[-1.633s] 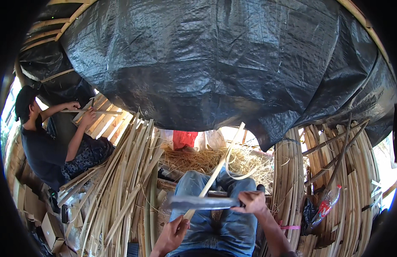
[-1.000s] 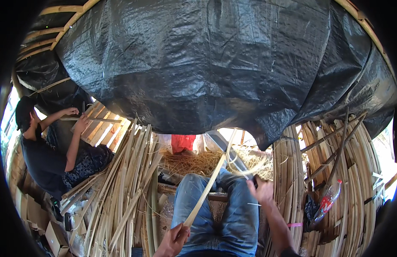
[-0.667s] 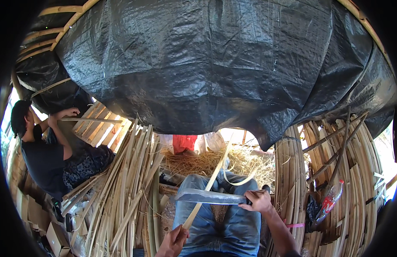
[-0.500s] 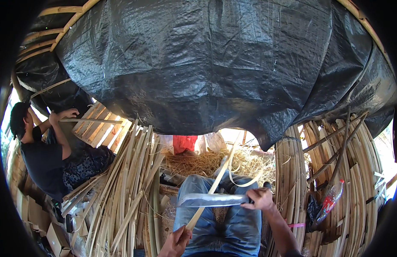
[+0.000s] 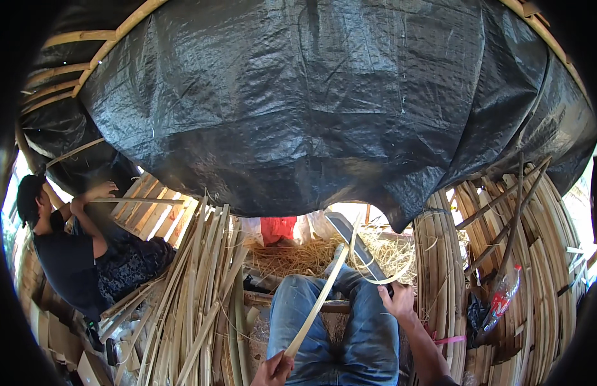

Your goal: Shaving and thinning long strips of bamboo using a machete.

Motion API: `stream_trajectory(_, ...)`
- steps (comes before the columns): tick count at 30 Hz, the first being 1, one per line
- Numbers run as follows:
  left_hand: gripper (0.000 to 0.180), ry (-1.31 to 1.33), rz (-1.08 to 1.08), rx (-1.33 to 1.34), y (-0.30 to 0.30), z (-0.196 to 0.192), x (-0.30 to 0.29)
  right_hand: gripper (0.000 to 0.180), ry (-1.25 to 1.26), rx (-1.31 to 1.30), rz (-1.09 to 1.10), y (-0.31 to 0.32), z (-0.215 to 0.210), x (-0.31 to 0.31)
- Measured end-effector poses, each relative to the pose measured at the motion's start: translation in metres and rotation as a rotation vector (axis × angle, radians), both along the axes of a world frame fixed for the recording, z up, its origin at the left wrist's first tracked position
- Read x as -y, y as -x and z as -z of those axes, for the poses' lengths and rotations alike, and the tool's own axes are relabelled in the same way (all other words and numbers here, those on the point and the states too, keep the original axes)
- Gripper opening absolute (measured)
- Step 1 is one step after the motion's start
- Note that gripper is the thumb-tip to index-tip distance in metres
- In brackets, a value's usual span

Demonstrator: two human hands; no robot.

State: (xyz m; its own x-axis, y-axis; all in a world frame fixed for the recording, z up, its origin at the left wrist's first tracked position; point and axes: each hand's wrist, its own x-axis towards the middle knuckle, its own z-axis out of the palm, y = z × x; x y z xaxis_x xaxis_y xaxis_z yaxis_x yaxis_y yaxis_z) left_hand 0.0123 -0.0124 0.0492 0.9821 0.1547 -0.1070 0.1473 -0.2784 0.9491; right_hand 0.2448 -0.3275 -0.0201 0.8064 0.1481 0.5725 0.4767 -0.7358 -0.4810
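My left hand (image 5: 273, 370), at the lower edge, is closed round the near end of a pale bamboo strip (image 5: 316, 307). The strip slants up and away between my knees. In my right hand (image 5: 399, 302), over my right thigh, is the handle of a machete, its long grey blade (image 5: 355, 246) pointing forward and left. The blade lies just right of the strip's far part. A thin curled shaving (image 5: 393, 279) loops around the blade near my right fingers; whether it is still joined to the strip I cannot tell.
Bamboo strips are stacked at left (image 5: 190, 289) and right (image 5: 440, 270). A plastic bottle (image 5: 504, 299) lies on the right stack. Shavings (image 5: 289, 258) cover the ground ahead, beneath a black tarp (image 5: 298, 109). At far left sits another person (image 5: 65, 265), holding a strip.
The machete has swung from lying level across the strip to pointing forward, away from me. My right hand has risen slightly. My left hand keeps its grip, a little lower and further right.
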Motion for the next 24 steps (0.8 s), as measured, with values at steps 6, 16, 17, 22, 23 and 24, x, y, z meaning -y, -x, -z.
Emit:
stream_trajectory(6,0.028,0.076,-0.051,0.018,0.009,-0.003,-0.004,0.042,0.087,0.055,-0.019,-0.013,-0.008,-0.006)
stream_trajectory(16,0.034,0.073,-0.142,-0.025,0.019,0.018,-0.018,0.05,0.09,0.022,-0.049,-0.028,-0.012,-0.04)
stream_trajectory(17,0.034,0.072,-0.139,-0.025,0.018,0.015,-0.016,0.052,0.07,0.043,-0.05,-0.026,-0.013,-0.041)
stream_trajectory(22,0.034,0.08,-0.146,-0.036,0.003,0.007,-0.018,0.055,0.331,0.245,-0.319,-0.002,-0.031,-0.053)
stream_trajectory(23,0.034,0.085,-0.14,-0.035,-0.001,0.005,-0.018,0.055,0.336,0.246,-0.314,0.009,-0.037,-0.058)
stream_trajectory(24,0.034,0.092,-0.141,-0.018,-0.005,0.003,-0.019,0.056,0.398,0.236,-0.374,0.021,-0.041,-0.067)
